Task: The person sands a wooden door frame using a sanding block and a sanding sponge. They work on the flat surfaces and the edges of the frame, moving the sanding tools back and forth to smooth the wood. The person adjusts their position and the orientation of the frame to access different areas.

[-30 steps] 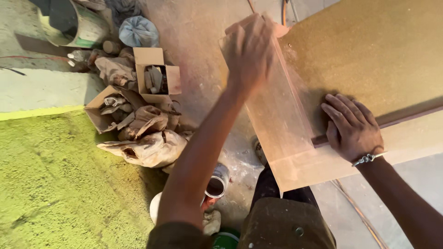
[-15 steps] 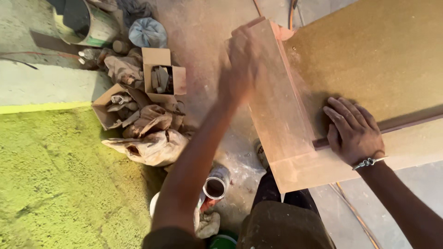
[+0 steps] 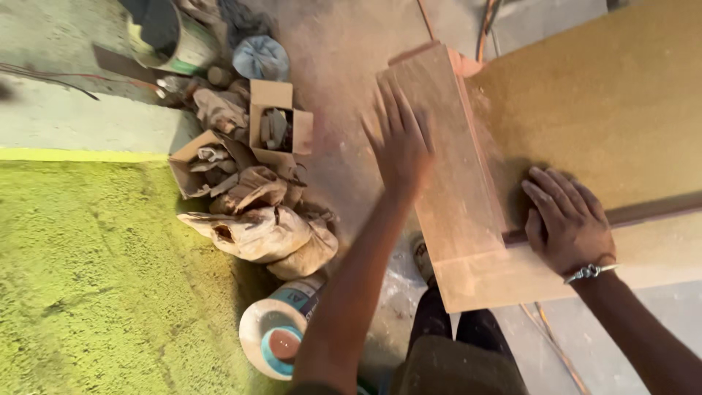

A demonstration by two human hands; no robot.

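Note:
A narrow wooden board lies along the left edge of a wide brown panel. My left hand rests flat on the narrow board's upper part, fingers spread, holding nothing. My right hand presses palm down on the wide panel beside the board's right edge, fingers apart. A metal bracelet circles that wrist. The board surface looks dusty.
On the dusty floor to the left lie open cardboard boxes, crumpled sacks, a round tin with a red lid and a bucket. A green rough surface fills the lower left. Cables run below the panel.
My left hand has slid down the narrow board toward me, from its far end to its upper middle. My right hand has stayed in place on the panel.

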